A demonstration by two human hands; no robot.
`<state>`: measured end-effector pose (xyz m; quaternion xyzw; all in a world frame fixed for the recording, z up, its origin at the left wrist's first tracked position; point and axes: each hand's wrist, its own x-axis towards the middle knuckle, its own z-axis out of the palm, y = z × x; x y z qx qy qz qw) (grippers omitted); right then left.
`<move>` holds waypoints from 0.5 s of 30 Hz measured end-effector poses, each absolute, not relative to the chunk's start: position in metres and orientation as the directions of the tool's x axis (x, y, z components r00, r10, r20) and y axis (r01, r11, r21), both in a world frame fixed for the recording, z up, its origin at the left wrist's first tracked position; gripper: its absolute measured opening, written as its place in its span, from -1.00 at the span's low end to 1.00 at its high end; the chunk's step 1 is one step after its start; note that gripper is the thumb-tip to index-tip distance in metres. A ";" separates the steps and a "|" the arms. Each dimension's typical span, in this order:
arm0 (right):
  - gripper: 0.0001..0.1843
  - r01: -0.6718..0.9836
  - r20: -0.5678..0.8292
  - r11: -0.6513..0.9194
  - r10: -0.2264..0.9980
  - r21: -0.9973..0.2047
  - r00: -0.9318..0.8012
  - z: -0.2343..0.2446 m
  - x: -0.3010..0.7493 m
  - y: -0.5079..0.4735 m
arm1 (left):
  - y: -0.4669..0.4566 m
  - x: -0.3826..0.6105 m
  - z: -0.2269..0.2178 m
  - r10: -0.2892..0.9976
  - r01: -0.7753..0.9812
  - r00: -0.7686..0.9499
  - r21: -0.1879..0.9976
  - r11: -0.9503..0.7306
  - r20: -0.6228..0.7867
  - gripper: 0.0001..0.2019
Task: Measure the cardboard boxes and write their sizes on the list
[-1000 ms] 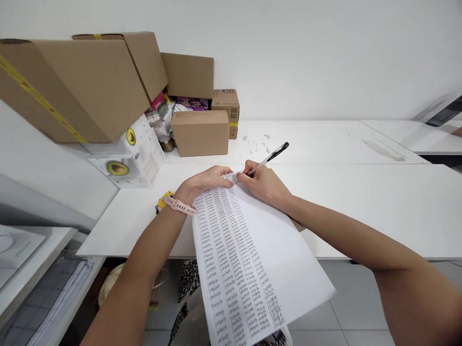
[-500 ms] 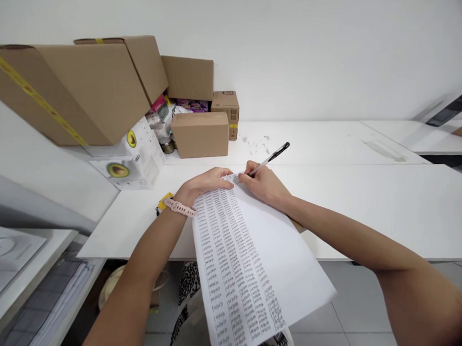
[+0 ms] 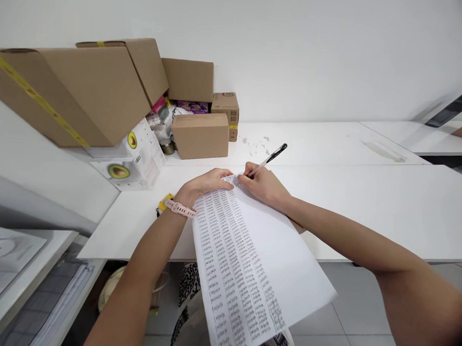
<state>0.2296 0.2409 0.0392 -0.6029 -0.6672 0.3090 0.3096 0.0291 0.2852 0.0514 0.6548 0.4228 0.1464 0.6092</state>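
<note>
A large white sheet of paper (image 3: 284, 260), with columns of small handwritten entries on its left part, lies over the desk edge and hangs down toward my lap. My left hand (image 3: 210, 185) grips its upper left end, thumb on top of the page; a pink band circles that wrist. In my right hand (image 3: 263, 184) is a black-capped pen (image 3: 268, 158), slanting up to the right. The pen's tip is hidden by my fingers, which rest near the top of the sheet. A brown edge of something flat (image 3: 297, 225) shows under the paper by my right forearm.
Several cardboard boxes (image 3: 202, 136) stand at the back left of the white desk (image 3: 366, 208), beside white cartons with avocado pictures (image 3: 140, 162). A small yellow item (image 3: 164, 202) lies beside my left wrist. White shelving (image 3: 34, 272) is at the lower left.
The pen's upper end has shifted slightly left and down as my right hand moves a little at the top of the page. My left hand stays in place on the sheet.
</note>
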 end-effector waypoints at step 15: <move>-0.80 0.578 0.084 0.115 0.993 -0.808 -0.081 0.032 0.232 0.245 | 0.287 0.029 0.050 0.728 0.381 0.609 0.921 0.080 -0.315 -0.66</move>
